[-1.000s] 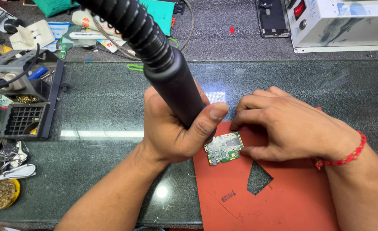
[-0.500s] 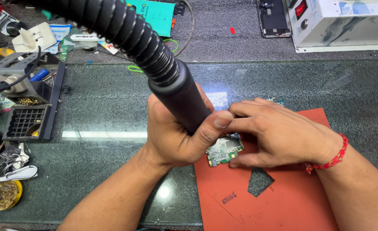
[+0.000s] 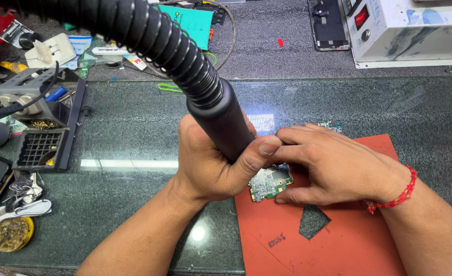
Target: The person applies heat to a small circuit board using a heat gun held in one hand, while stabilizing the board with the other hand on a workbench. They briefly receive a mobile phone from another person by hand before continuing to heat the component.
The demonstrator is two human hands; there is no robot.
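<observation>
While the red mat (image 3: 338,240) lies where it lay a second ago, the right hand (image 3: 338,166) has slid closer over the small green circuit board (image 3: 269,181), fingers pinning it flat on the mat. The left hand (image 3: 213,161) stays clenched around the black hot-air handle (image 3: 223,120), now tipped steeper over the board, suggesting heating is under way. Beyond, a white station (image 3: 410,30) stands.

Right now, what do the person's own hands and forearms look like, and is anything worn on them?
Both the left hand and the right hand are bare, with no gloves and no rings in view. Both forearms are uncovered; no sleeves reach into the picture. The only thing worn is a red beaded thread bracelet around the right wrist. No watch or markings show.
</observation>
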